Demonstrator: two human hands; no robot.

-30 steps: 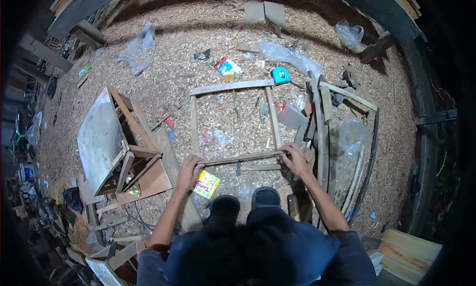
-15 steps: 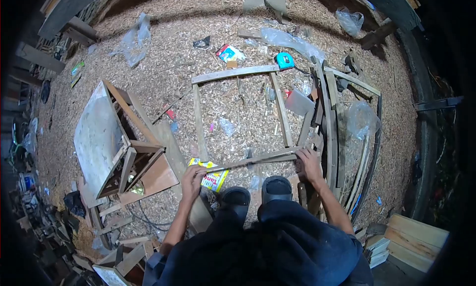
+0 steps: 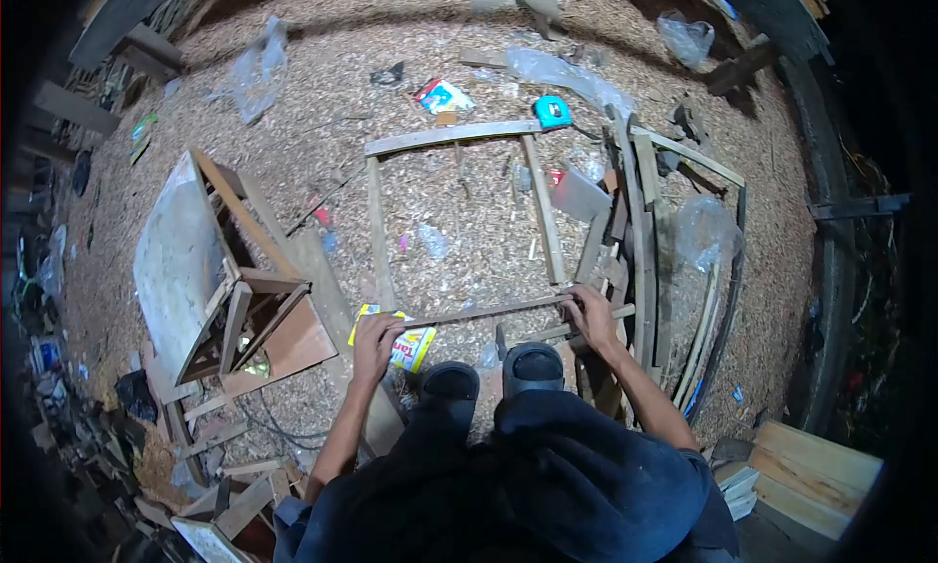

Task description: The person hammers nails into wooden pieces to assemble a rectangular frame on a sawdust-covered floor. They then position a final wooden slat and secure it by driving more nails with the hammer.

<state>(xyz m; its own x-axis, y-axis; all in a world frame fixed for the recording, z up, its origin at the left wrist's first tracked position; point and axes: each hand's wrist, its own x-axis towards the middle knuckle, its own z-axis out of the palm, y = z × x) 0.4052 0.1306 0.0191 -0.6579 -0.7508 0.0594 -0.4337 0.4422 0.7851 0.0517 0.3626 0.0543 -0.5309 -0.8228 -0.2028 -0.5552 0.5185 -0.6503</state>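
Note:
A thin wooden strip (image 3: 484,311) spans between my two hands in front of my sandals. My left hand (image 3: 376,343) is closed on its left end, above a yellow printed packet (image 3: 412,346). At the other end my right hand (image 3: 591,314) grips the strip. Just beyond it lies a wooden frame (image 3: 449,138) of three slats on the ground, with its near side open. Another wooden piece (image 3: 567,329) lies under my right hand, and a dark upright tool part (image 3: 500,342), too small to name, shows near my right sandal.
A teal tape measure (image 3: 552,112) sits at the frame's far right corner. Long wooden slats (image 3: 640,231) are stacked on the right. A wooden structure with a pale panel (image 3: 181,250) stands at left. Plastic bags (image 3: 708,233) and wood shavings cover the ground.
The strip has come away from the wooden piece beneath it and sits slightly nearer the frame's open ends. My right hand has shifted slightly left and down. The whole view has shifted slightly.

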